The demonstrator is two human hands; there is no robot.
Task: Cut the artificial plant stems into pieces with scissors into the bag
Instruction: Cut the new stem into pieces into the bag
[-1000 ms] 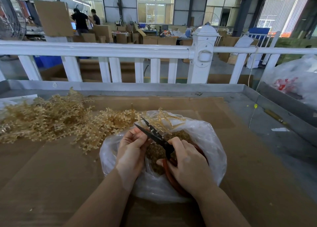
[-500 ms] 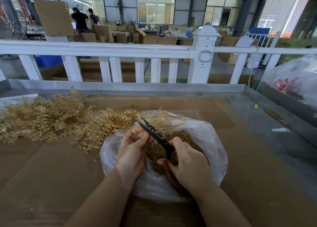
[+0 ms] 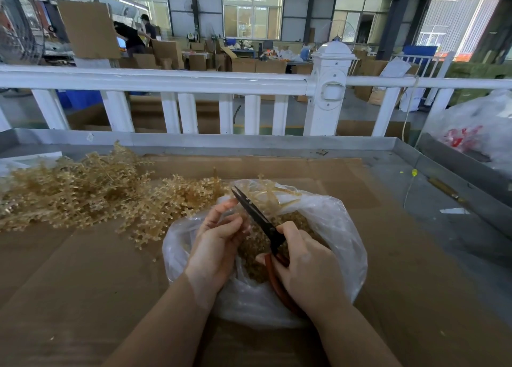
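Gripping the red handles of the scissors [image 3: 259, 219], the right hand [image 3: 304, 267] is clenched around them, and the dark blades are seen closed, or nearly so, pointing up and away over the mouth of the bag [image 3: 340, 228]. Such a hold is judged to suit repeated snipping, since the thumb and fingers can work the handles without being reset. Just beside the blades, the left hand [image 3: 219, 244] is curled with its fingertips pinched together; a short length of stem is probably held there, but it is too small and too hidden by the fingers for this to be told with certainty. Both hands are kept directly above the open bag, evidently so that cut pieces drop inside, where a mound of tan fragments [image 3: 255, 255] is already gathered. A few longer strands [image 3: 266, 194] are draped over the far rim of the bag. Both wrists are bent slightly inward, with the forearms brought in from the near edge and angled towards each other. Left of the bag, a large heap of uncut artificial plant stems [image 3: 83, 192] is spread on the cardboard sheet [image 3: 69, 283], touching the bag's side, within easy reach of the left hand. Much of the work is therefore judged to remain.
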